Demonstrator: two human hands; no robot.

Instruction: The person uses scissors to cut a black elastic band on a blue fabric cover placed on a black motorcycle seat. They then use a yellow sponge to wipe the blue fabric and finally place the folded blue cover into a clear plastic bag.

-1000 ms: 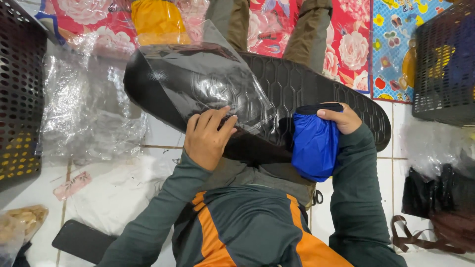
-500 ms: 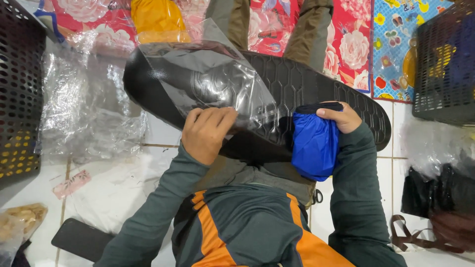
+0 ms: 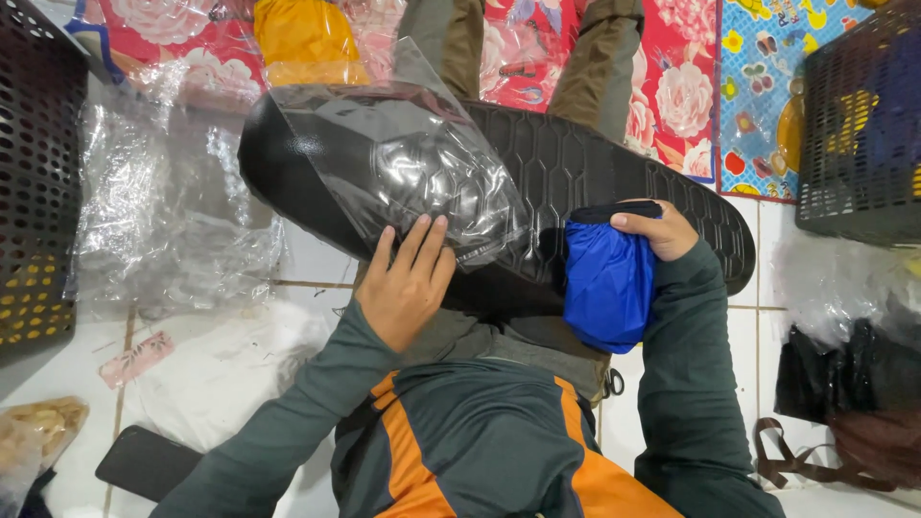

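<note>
1. Nearest to you is your own chest in a dark green jacket [image 3: 480, 432] with orange stripes; both sleeves reach forward from it.
2. On the floor by your left elbow lies a flat black phone [image 3: 149, 462], with a small pink wrapper [image 3: 134, 358] a little beyond it on the white tiles [image 3: 58, 364].
3. Across your lap rests a long black tray [image 3: 576, 173] with a raised hexagon pattern, running from upper left to lower right.
4. Your left hand [image 3: 408, 288] lies flat, fingers spread and open, pressing the near edge of a clear plastic bag [image 3: 403, 168]. It grips nothing.
5. The clear plastic bag sits on the left half of the black tray, crinkled and shiny, holding something dark that cannot be made out.
6. Your right hand [image 3: 652, 230] is closed on a blue cloth bundle [image 3: 606, 283], pinching its black trim at the top. The bundle hangs over the tray's near edge, right of centre.
7. Left of the tray is a heap of loose clear plastic [image 3: 163, 211], beside a black perforated crate [image 3: 38, 173] at the left edge.
8. Another black perforated crate [image 3: 859, 125] stands at the upper right.
9. Farthest off lies a red floral mat [image 3: 672, 86], with a yellow packet [image 3: 307, 38] on it.
</note>
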